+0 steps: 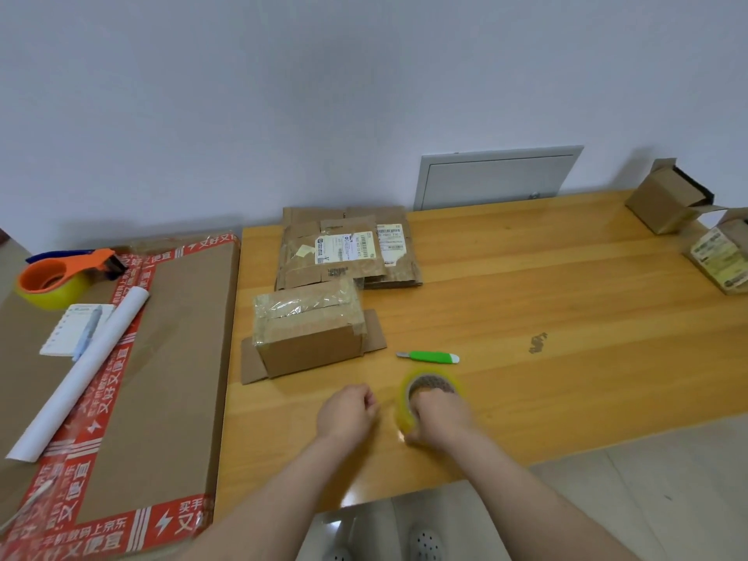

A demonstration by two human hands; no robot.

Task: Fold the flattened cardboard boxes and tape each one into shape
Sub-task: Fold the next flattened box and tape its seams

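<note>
At far left an orange tape dispenser (60,277) with a yellowish roll sits on a large flat carton (174,358) edged in red printed tape. A spiral notepad (64,330), a pen (87,332) lying on it and a white paper roll (89,370) rest on the same carton. The wooden worktop (566,317) begins at the carton's right edge.

On the worktop, a folded box (311,338) stands near its left side, its top sealed with clear tape and flaps spread at both ends. Just behind it lies the stack of flattened boxes (348,249), labels facing up.

In front, the left grip (348,410) has curled fingers just beside the tape roll (406,413); blur hides whether it pinches anything. The right grip (439,419) clasps that roll over the worktop. A green knife (431,357) lies just behind the roll.

At far right an open box (664,198) and a labelled box (720,257) sit near the worktop's back corner.
</note>
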